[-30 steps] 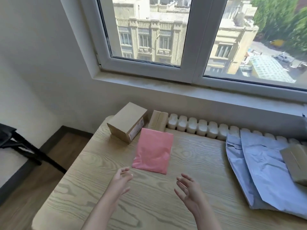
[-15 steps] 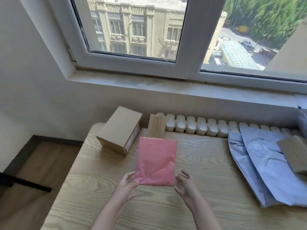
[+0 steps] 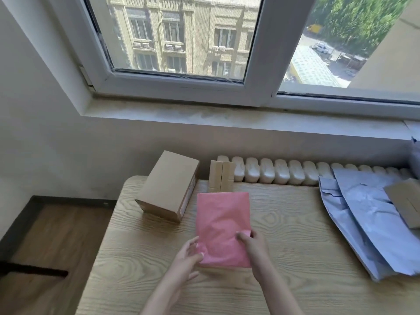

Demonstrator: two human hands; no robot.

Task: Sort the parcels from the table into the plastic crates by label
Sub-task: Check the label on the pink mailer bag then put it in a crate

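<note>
A: Biggest first?

B: Pale wood table (image 3: pixel 295 269), pushed up to a white radiator (image 3: pixel 281 172) below the window sill. Near edge and right end cut off by the frame.

A: Next?

B: Blue-grey mailers (image 3: pixel 368 221), overlapped in a crumpled heap at the table's right end and running out of view. Too jumbled to count, and no label legible.

A: Then the left side?

B: Brown cardboard box (image 3: pixel 169 187) at the far left corner, lying askew. Label strip down its right face, far too blurred to read.

A: And the thing being sorted?

B: Pink parcel (image 3: pixel 223 221), mid-table, just right of that box and apart from it. Near end gripped from both sides. Underside hidden, so no telling whether the far end rests on the wood or hangs above it.

A: Anything smaller?

B: Flat cardboard piece (image 3: pixel 406 203) on top of the blue-grey heap, mostly cropped at the right edge. Small upright carton (image 3: pixel 221 177) standing against the radiator, its foot hidden behind the parcel's far edge.

A: Hands?

B: Left hand (image 3: pixel 185 258) pinching the parcel's lower left corner, fingertips on the pink film. Right hand (image 3: pixel 255 248) clasping the lower right edge, thumb on top, fingers tucked out of sight beneath. Both forearms cut off at the bottom.
</note>
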